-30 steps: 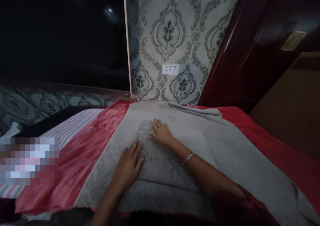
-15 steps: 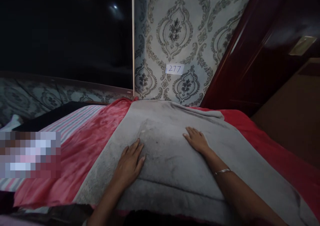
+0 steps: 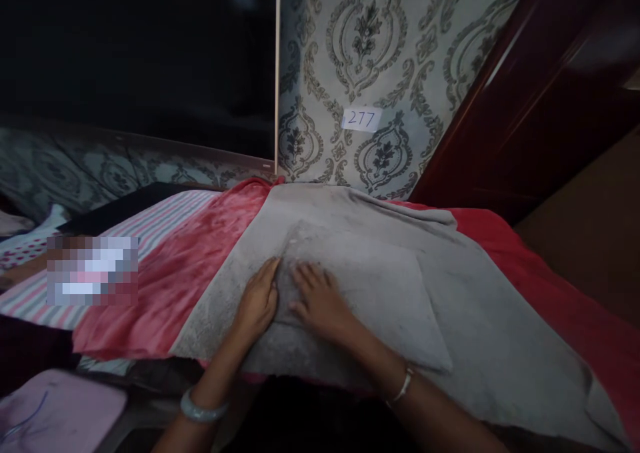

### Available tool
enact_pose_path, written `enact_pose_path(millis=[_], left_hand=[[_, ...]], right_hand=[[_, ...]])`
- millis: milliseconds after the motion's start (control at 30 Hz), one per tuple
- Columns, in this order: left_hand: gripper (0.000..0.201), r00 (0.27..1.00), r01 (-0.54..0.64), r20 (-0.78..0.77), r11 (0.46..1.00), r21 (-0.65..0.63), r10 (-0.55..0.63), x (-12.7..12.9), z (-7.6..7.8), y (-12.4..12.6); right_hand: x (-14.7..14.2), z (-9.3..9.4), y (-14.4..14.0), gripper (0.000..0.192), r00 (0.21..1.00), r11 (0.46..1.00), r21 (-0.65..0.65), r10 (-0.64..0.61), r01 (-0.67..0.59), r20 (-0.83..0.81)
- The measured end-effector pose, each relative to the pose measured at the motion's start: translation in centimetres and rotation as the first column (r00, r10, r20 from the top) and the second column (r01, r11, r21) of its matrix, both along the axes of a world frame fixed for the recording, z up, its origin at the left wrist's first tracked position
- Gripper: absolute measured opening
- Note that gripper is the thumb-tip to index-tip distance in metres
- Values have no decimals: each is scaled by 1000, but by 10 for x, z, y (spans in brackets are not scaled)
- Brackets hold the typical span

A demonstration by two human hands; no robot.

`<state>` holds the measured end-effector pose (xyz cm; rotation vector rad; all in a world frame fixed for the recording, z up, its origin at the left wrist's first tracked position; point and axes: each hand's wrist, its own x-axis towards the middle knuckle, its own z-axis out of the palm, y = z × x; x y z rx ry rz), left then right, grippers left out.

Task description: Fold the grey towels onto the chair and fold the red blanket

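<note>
Head cam is the only view here, so everything comes from that one shot, and I'll place things off the grey towel since it's the big landmark. It's spread over a red blanket that sticks out on both sides of it, and a squarish folded panel of the same grey cloth sits on top near the middle, its near right corner pointing toward the camera. Left hand lies palm down right at the left edge of that folded panel, fingers straight and together, open and flat, gripping nothing, just pressing on the cloth. Right hand is just beside it on the panel itself, also flat with the fingers a bit spread, nothing pinched or held. My read is both palms are down like that to keep the fold flat and smooth rather than to pick anything up. There's a pale green bangle on the left wrist and a thin metal bracelet on the right one. Left of the towel, past the blanket, you get a striped sheet. Behind the towel's far edge is patterned wallpaper with a little label reading 277, a dark pane to its left and a dark red wooden door off to the right.
</note>
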<state>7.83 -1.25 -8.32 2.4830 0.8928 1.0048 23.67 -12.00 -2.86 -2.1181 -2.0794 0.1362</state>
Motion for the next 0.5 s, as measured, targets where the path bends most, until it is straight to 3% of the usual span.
enact_pose_path(millis=[67,133,333,500], left_hand=[[62,1000,19,1,1000,-3,-19,-1,0,0],[66,999,33,-9,999,-10,-33,-1,0,0],[64,1000,5,-1,1000,-21,-5,1,-1,-1],[57,1000,26,-16,1000,-18,-26,1,4,-3]], right_hand=[[-16,-10,-4,68,999,999,18,48,-48,-4],[-13,-16,-13,68,999,998,35,47,-47,2],[33,-31,-67,70,995,997,12,-74,74,60],[59,-48,-116,70,974,975,105,-204,194,99]])
